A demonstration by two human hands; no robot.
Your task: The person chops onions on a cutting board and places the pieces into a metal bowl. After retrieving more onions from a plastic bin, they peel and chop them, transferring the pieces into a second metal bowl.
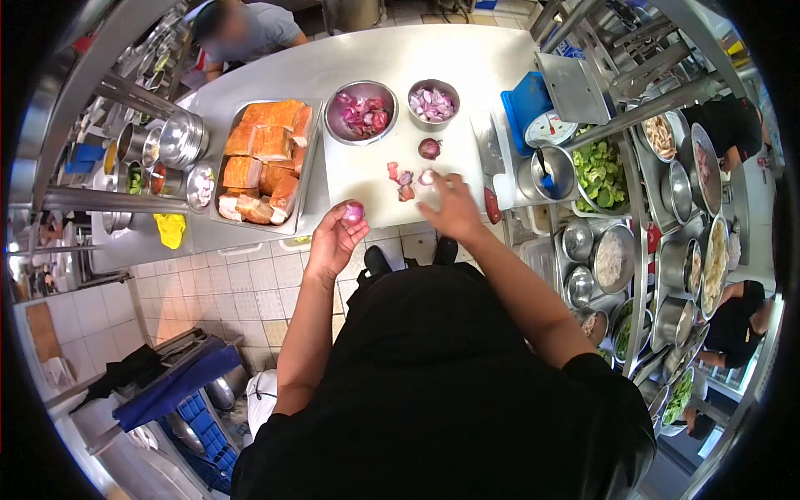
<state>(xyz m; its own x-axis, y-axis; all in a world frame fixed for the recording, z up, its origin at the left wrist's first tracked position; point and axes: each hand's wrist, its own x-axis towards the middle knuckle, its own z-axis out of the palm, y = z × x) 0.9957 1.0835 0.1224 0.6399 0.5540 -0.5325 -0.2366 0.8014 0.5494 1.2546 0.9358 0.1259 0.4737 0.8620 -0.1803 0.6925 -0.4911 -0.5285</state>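
Note:
My left hand [335, 242] holds a purple onion [354, 212] in its fingers at the near edge of the white cutting board [358, 175]. Over the board's near right part, my right hand [454, 208] has its fingers spread, close to a small pale onion piece [427, 177]. Onion scraps [406, 192] lie left of it. A whole onion [429, 148] rests farther back. Behind are a steel bowl of dark peelings [362, 112] and a smaller bowl of onion pieces [433, 103]. A red-handled knife [492, 205] lies right of my right hand.
A tray of browned meat blocks [312, 150] stands left of the board. At the right are a blue container [528, 104], a steel pot [553, 172] and shelves of filled bowls. Another person [250, 32] is across the table; others are at the far right.

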